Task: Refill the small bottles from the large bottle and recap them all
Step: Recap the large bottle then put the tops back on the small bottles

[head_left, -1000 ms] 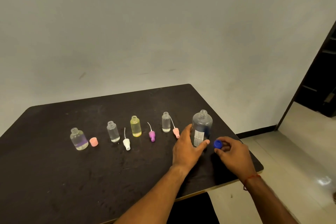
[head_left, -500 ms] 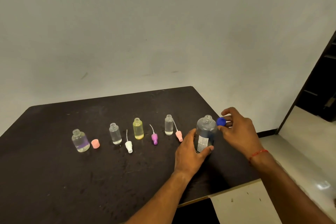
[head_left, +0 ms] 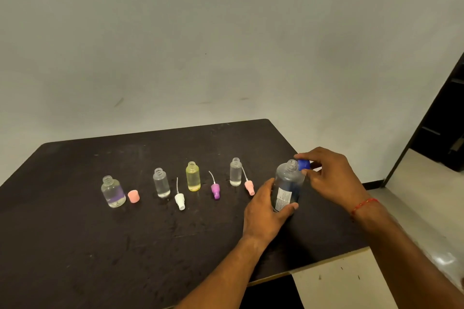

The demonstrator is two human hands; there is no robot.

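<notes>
Four small bottles stand uncapped in a row across the dark table (head_left: 75, 246), each with its top lying just to its right. Farthest left is a squat clear bottle (head_left: 113, 192) with a purple band low on it and a pink cap (head_left: 133, 196) beside it. Next comes a slim clear bottle (head_left: 161, 183) with a white spray top (head_left: 180, 200) on its side, then a yellow bottle (head_left: 193, 176) with a purple spray top (head_left: 215, 190), then another clear bottle (head_left: 235, 172) with a pale pink spray top (head_left: 249, 187), the thin tubes of all three pointing away toward the wall. All four hold some liquid, though I cannot judge the levels well. At the right end of the row, near the table's right edge, is the large bottle (head_left: 287, 183), clear with a white label, its threaded neck open and its body roughly upright. The left hand (head_left: 263, 213) is wrapped round its lower half, thumb curled across the front below the label. The right hand (head_left: 331, 178) pinches the blue cap (head_left: 303, 165) between thumb and fingertips, holding it just beside the neck on the right, about level with the mouth and not seated on it. A red thread (head_left: 362, 206) circles the right wrist.
</notes>
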